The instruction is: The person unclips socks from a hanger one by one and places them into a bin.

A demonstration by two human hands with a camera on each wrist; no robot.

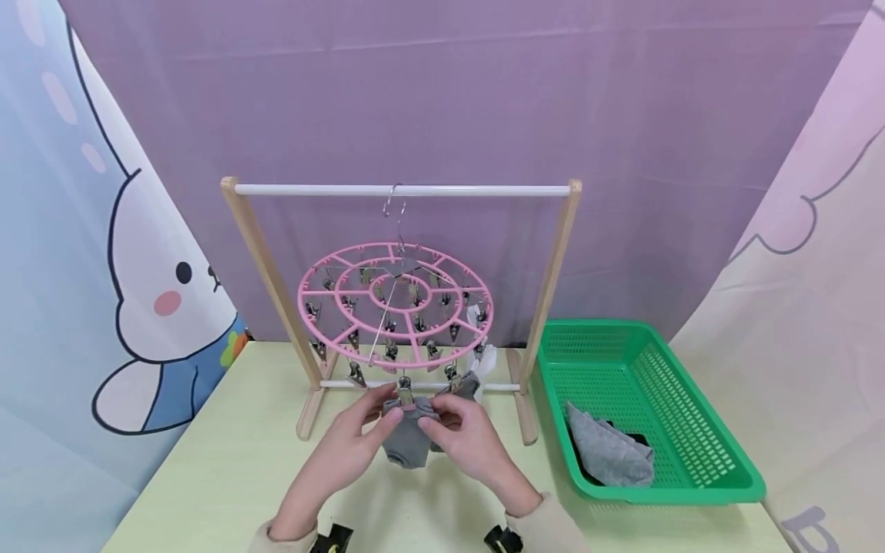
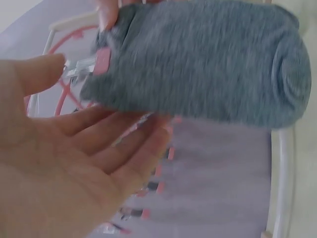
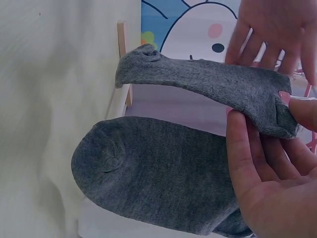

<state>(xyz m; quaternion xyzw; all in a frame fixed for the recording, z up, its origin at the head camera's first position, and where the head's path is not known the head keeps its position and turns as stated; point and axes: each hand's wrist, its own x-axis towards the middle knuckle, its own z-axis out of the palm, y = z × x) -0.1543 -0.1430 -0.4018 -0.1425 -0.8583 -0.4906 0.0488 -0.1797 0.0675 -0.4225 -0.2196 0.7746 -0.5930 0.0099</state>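
Observation:
A grey sock hangs by its cuff from a metal clip with pink tips at the front of a pink round hanger. My right hand pinches the cuff beside the clip, thumb in front and fingers behind. On the other side, my left hand has its fingers extended along the cuff; its thumb stands apart from the fabric in the left wrist view. A second grey sock hangs close by, below the first in the right wrist view, its cuff partly hidden by my right hand.
The hanger hooks over the white bar of a wooden-legged rack. Several other clips dangle around it. Something white hangs at its right rear. A green basket at right contains folded grey fabric and something black.

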